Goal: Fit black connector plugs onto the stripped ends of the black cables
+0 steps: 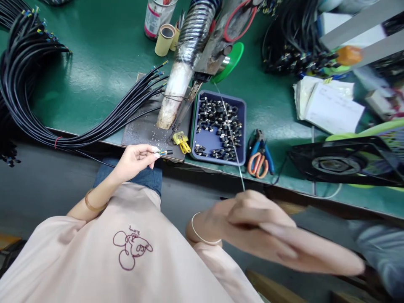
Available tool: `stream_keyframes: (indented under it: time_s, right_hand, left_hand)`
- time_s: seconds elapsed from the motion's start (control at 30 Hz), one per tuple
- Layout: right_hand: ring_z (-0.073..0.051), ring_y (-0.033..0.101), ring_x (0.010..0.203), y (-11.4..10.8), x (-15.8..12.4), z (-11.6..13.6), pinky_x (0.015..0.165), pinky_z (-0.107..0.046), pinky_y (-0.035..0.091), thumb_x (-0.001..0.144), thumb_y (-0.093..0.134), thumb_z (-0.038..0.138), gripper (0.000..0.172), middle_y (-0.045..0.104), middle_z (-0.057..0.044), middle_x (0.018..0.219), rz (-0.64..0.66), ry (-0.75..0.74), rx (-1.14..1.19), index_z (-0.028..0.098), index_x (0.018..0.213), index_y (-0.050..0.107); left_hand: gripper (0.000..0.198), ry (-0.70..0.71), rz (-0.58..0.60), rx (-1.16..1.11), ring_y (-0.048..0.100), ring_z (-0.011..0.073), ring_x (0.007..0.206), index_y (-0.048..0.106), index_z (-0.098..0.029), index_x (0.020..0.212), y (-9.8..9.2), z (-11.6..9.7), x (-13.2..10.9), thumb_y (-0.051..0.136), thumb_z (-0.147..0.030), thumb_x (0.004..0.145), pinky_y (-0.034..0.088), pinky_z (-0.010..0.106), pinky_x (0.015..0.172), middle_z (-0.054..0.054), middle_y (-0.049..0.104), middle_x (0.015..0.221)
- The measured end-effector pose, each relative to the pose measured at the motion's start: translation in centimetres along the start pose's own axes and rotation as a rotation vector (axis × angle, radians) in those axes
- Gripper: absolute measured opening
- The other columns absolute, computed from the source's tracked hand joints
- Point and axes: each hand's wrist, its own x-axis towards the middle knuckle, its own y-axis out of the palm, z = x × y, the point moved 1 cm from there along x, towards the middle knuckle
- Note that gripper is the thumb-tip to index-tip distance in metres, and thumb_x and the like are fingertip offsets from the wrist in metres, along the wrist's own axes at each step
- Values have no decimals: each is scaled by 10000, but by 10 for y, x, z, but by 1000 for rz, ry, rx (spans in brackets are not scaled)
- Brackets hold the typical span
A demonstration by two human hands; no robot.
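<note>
My left hand (136,162) is at the table's front edge, closed in a pinch on a thin black cable's stripped coloured wires. A small black connector (168,152) sits at their end, just beyond the fingertips. My right hand (268,231) is raised close to the camera, smeared by motion, with long fingers stretched to the lower right. A thin solder wire (232,136) runs from a green spool (232,63) over a blue tray (243,126) of black connectors and disappears behind this hand; whether the hand touches it is hidden. A yellow clip-like piece (181,142) lies near the left fingertips.
A bundle of black cables (94,130) curves across the left side. A foil-wrapped duct (186,54) reaches down over a dark board (142,132). Pliers (260,155), papers (334,105) and a black fan (341,162) are to the right.
</note>
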Motion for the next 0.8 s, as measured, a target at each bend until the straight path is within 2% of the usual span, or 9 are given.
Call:
stream_keyframes:
  time_s: [0.07, 0.1, 0.17, 0.27, 0.37, 0.43, 0.6, 0.73, 0.8]
  right_hand:
    - [-151, 477, 366, 1, -1, 8, 432, -319, 413, 939, 528, 497, 244, 499, 47, 441, -108, -111, -2, 324, 863, 681]
    - [-142, 508, 400, 8, 2, 10, 470, -308, 442, 940, 560, 398, 169, 569, 40, 492, -114, -117, -21, 312, 918, 703]
    - [-101, 525, 415, 30, 12, 9, 476, -244, 444, 929, 602, 267, 151, 628, 50, 538, -23, -88, -118, 280, 1008, 729]
    - [-76, 561, 417, 58, 26, 1, 504, -197, 482, 950, 574, 229, 220, 732, 27, 648, 83, -115, -166, 223, 1108, 727]
    - [-101, 684, 544, 68, 28, -5, 587, -199, 539, 947, 577, 205, 223, 803, -28, 851, 145, -155, -138, 199, 1109, 731]
    - [-122, 728, 625, 69, 26, -7, 619, -207, 551, 939, 586, 188, 220, 807, -41, 896, 147, -171, -122, 196, 1102, 733]
    - [-128, 711, 601, 70, 21, -7, 593, -217, 518, 930, 592, 160, 227, 796, -42, 812, 123, -198, -112, 179, 1108, 732]
    - [-87, 603, 487, 73, 22, -9, 546, -203, 469, 930, 601, 165, 154, 748, -4, 700, 96, -200, -130, 171, 1023, 724]
    - [-70, 540, 448, 75, 23, -11, 521, -193, 435, 929, 613, 188, 97, 667, 35, 591, 95, -167, -144, 177, 933, 709]
  left_hand:
    - [285, 39, -18, 21, 480, 46, 452, 672, -133, 793, 2, 2, 1, 796, -378, 720, 389, 185, 444, -24, 598, 568]
    - [272, 51, -22, 34, 518, 57, 480, 676, -131, 794, 3, 2, 1, 790, -369, 724, 422, 188, 474, -18, 606, 585]
    - [258, 61, -19, 61, 560, 71, 517, 683, -126, 805, 4, 2, 2, 780, -353, 731, 453, 191, 513, -11, 615, 602]
    - [256, 79, -17, 89, 564, 75, 516, 681, -121, 820, 5, 3, 2, 771, -347, 741, 459, 191, 525, -15, 608, 593]
    - [266, 91, -22, 103, 569, 82, 518, 672, -124, 810, 5, 4, 2, 772, -362, 745, 469, 198, 535, -17, 600, 588]
    - [284, 84, -28, 103, 574, 86, 517, 665, -124, 812, 5, 5, 3, 773, -379, 747, 468, 200, 531, -15, 601, 592]
    - [279, 84, -8, 93, 505, 59, 450, 640, -126, 829, 6, 5, 4, 741, -382, 786, 428, 191, 487, -37, 578, 551]
    - [244, 86, 3, 91, 454, 43, 420, 630, -125, 863, 6, 5, 6, 708, -351, 812, 409, 186, 474, -48, 580, 550]
    - [212, 85, -4, 113, 471, 47, 443, 631, -125, 866, 6, 6, 6, 695, -321, 817, 415, 183, 491, -45, 580, 561]
